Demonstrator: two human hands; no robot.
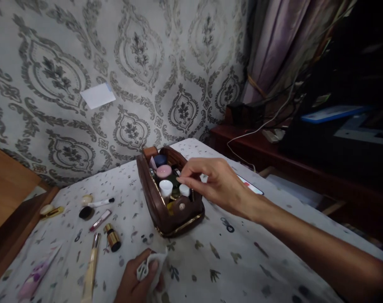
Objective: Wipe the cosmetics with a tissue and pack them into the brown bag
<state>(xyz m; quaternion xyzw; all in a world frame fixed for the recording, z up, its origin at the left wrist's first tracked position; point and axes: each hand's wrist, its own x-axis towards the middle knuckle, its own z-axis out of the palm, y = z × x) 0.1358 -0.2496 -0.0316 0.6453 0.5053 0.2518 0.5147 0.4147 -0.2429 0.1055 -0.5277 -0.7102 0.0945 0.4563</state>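
Observation:
A brown zippered cosmetic bag [150, 206] stands unzipped on the bed, packed with jars and bottles. Inside it show a pink-lidded jar [163, 171], a dark blue lid [160, 160], a white cap [166, 187] and a smaller white cap [184, 190]. Over the bag's right side, my right hand [221, 185] has thumb and forefinger pinched close above the contents; anything between the fingertips is too small to make out. Lower down, in front of the bag, my left hand [137, 280] is closed around a crumpled white cloth [158, 267] with a dark pattern.
Left of the bag lie a gold bottle with a black cap [112, 237], a lip gloss tube [99, 220], a gold tube [91, 265], a black lid [86, 213], a white brush [99, 203] and a purple-pink tube [38, 275]. A phone [251, 185] lies behind my right wrist.

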